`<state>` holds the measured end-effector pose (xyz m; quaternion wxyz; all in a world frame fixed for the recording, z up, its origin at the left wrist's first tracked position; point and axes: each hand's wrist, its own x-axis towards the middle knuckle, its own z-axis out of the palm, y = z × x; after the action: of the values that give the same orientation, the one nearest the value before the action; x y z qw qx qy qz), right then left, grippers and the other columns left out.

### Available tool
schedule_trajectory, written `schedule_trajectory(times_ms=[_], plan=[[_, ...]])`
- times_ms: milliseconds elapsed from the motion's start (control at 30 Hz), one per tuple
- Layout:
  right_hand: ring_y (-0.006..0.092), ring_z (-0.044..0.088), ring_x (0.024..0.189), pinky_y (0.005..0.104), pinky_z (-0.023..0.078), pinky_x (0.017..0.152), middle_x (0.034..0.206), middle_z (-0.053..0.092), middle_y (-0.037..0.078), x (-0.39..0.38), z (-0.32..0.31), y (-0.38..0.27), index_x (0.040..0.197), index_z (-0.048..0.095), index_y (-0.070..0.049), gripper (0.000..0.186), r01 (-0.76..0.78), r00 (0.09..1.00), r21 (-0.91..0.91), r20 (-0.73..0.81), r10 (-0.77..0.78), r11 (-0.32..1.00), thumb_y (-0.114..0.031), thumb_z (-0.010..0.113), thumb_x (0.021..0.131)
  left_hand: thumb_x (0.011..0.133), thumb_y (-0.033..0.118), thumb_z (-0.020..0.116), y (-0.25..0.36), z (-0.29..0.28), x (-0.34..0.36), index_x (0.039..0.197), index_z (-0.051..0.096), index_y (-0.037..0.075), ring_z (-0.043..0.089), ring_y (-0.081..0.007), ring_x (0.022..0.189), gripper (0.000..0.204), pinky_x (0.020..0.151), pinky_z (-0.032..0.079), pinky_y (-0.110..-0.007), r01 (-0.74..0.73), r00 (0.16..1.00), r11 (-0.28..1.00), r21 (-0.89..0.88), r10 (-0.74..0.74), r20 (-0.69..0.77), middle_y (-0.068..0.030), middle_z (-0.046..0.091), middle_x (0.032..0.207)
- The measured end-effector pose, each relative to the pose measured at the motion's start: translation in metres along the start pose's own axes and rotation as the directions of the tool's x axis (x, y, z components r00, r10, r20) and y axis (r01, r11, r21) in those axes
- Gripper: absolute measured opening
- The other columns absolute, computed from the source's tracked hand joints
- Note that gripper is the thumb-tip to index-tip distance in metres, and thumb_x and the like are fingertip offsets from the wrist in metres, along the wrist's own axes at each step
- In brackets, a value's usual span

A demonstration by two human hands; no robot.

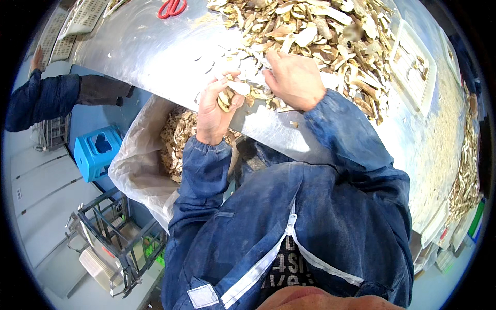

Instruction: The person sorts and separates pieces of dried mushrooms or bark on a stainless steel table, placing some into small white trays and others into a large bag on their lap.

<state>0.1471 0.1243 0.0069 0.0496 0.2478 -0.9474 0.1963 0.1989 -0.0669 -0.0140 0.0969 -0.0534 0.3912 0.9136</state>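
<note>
Half-curled left hand holds thin cream-brown slices, likely light, brittle, best edge-pinched, at near edge of silvery metal desk; curled right hand's hold unclear.

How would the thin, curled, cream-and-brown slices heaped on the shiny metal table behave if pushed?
Probably light: the slices look thin. Likely fairly stiff, since many hold a curl. They overlap loosely, so pushing one may drag neighbours across the table.
</note>
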Motion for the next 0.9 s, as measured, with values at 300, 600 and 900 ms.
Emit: schedule_trajectory(times_ms=[300,600,900], plan=[[0.0334,0.064,0.063,0.0430,0.049,0.059,0.065,0.062,0.016,-0.002,-0.013,0.000,0.081,0.060,-0.003,0.018,-0.108,0.994,0.165,-0.013,0.111,0.980,-0.020,0.058,0.081,0.097,0.029,0.046,-0.005,0.001,-0.004,0.111,0.055,0.001,0.060,-0.0200,0.080,0.033,0.066,0.053,-0.028,0.104,0.986,0.937,-0.334,-0.141,-0.087,-0.0141,0.060,0.100],[0.0310,0.065,0.067,0.0425,0.049,0.059,0.069,0.063,0.015,0.003,-0.034,-0.020,0.085,0.062,-0.006,0.025,0.049,0.995,0.313,-0.101,-0.018,0.949,-0.030,0.058,0.086,0.097,0.022,0.057,-0.009,0.000,-0.008,0.115,0.056,0.006,0.058,-0.0106,0.067,0.025,0.053,0.046,-0.022,0.085,0.990,0.991,-0.103,-0.096,-0.108,-0.0062,0.061,0.085],[0.0339,0.064,0.066,0.0427,0.051,0.056,0.076,0.064,0.014,0.039,0.024,0.009,0.097,0.054,-0.002,0.015,0.093,0.995,-0.241,0.062,-0.080,0.966,-0.010,0.053,0.084,0.099,0.017,0.052,-0.037,0.035,-0.025,0.129,0.046,0.001,0.051,-0.0072,0.060,0.035,0.048,0.040,-0.020,0.485,0.871,0.862,-0.145,-0.461,0.168,-0.0018,0.055,0.078]])
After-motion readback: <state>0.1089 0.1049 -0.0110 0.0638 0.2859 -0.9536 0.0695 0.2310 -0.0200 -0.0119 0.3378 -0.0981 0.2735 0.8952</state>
